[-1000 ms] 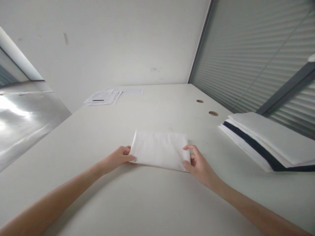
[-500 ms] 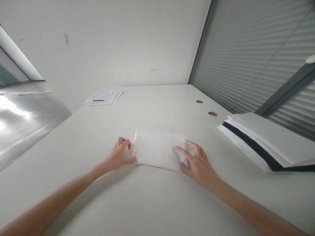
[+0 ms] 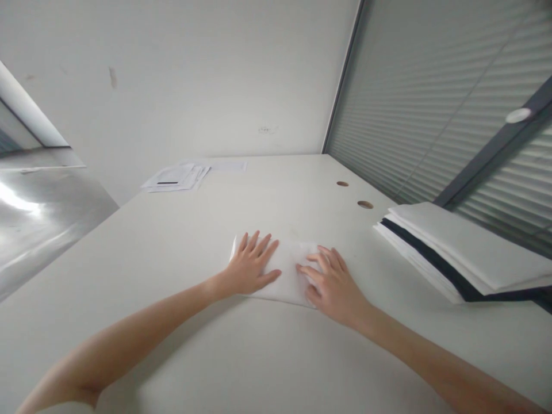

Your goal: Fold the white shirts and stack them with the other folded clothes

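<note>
A thin white rectangular sheet [image 3: 288, 287], somewhat see-through at its edges, lies flat on the white table in front of me. It looks like a plastic film or soft sheet; its exact kind is hard to tell. Across its left part my left hand [image 3: 250, 269] lies palm down with the fingers spread. My right hand [image 3: 331, 283] rests on the sheet's right edge, fingers apart and slightly bent, fingertips touching the surface. The hands cover both the left and right ends of the sheet.
At the right stands a stack of white sheets [image 3: 474, 247] with a dark layer [image 3: 431, 261] in it. Loose papers [image 3: 175, 177] lie at the far left. Two round holes [image 3: 365, 204] pierce the table [image 3: 276, 201] near the window blinds [image 3: 431, 103].
My left hand has moved from pinching at the sheet's left edge onto its top, fingers now spread flat. The right hand has shifted slightly inward on the right edge. The view has turned a little.
</note>
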A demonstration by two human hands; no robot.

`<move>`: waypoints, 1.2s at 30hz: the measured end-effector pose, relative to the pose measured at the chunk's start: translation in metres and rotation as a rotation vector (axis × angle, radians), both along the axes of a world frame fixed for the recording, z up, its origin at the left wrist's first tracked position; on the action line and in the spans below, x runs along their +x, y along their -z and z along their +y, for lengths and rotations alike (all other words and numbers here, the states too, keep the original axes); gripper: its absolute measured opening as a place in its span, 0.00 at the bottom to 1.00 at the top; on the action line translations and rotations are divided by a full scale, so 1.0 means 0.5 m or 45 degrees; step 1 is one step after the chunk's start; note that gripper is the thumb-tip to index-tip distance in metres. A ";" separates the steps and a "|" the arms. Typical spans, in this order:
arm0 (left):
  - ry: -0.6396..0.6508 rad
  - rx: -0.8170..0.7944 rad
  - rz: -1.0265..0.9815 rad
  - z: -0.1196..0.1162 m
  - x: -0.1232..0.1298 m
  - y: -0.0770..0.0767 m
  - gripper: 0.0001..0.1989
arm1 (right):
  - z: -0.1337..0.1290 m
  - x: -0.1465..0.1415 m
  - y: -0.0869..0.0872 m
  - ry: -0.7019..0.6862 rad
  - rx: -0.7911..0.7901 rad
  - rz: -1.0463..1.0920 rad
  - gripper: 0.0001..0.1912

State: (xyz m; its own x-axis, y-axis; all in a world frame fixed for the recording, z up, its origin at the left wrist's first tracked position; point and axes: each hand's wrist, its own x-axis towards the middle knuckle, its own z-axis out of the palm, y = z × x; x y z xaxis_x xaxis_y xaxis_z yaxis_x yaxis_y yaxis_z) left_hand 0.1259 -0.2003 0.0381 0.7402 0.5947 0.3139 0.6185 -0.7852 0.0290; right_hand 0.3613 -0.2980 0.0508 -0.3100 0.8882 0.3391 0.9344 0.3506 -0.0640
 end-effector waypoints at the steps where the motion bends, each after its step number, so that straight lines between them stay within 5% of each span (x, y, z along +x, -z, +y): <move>1: -0.006 0.001 0.005 -0.001 -0.001 0.006 0.35 | 0.010 -0.015 -0.010 0.004 0.011 0.031 0.17; 5: -0.005 -0.003 0.046 -0.001 -0.007 0.011 0.36 | 0.064 -0.100 -0.027 -0.024 0.028 0.136 0.29; 10: 0.015 -0.004 0.093 0.007 -0.013 0.012 0.35 | 0.113 -0.153 0.010 -0.018 -0.148 0.134 0.42; 21: -0.183 -0.184 -0.007 0.023 -0.058 0.046 0.45 | 0.091 -0.029 0.043 0.119 -0.294 0.044 0.50; 36: -0.294 -0.315 -0.038 0.029 -0.081 0.056 0.50 | 0.098 -0.015 0.067 0.051 -0.232 0.047 0.47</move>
State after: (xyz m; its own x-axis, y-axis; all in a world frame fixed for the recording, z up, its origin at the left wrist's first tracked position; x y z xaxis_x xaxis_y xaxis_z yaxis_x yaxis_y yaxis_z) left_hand 0.0853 -0.1857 0.0103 0.5697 0.8063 0.1590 0.7753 -0.5914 0.2218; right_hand 0.3539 -0.2489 0.0174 -0.2632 0.9475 0.1818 0.9433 0.2923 -0.1574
